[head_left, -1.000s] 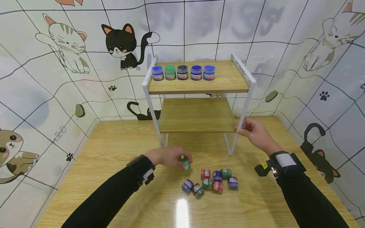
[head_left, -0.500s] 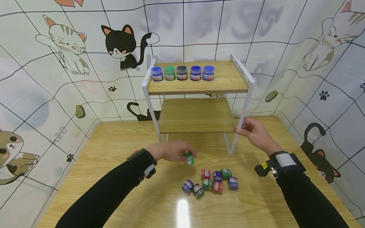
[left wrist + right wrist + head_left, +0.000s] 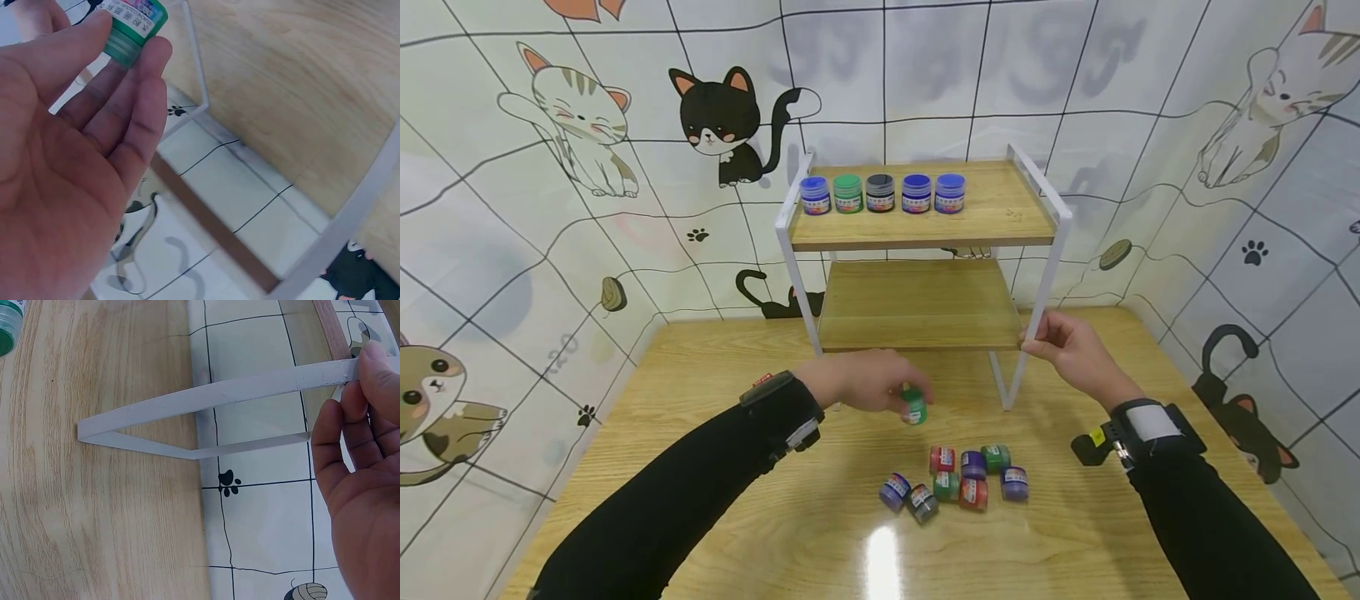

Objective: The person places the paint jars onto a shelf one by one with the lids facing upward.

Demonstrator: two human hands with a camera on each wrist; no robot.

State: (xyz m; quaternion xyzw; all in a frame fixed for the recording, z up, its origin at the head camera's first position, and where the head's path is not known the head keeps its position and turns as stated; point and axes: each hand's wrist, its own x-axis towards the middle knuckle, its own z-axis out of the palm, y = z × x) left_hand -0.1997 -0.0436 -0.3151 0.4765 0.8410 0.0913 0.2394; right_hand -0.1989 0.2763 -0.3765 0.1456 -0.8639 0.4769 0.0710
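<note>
My left hand (image 3: 872,381) pinches a small green paint jar (image 3: 914,406) between thumb and fingers, in front of the rack's lower shelf. In the left wrist view the labelled green paint jar (image 3: 133,25) is tilted, its lid end pointing down. With thumb and fingers my right hand (image 3: 1071,348) grips the white front leg of the two-tier rack (image 3: 1048,275), level with the lower shelf. The right wrist view shows the thumb of my right hand (image 3: 375,425) on that white leg (image 3: 219,394).
Several paint jars (image 3: 973,493) in red, green, purple and grey lie close together on the wooden table (image 3: 760,533). A row of several jars (image 3: 880,192), blue, green and black, stands on the upper shelf (image 3: 1000,221). The lower shelf (image 3: 917,304) is bare wood. Cat-patterned sheeting surrounds the table.
My left hand has moved away from me and to the right, carrying the green paint jar towards the rack. The right hand has stayed on the leg.
</note>
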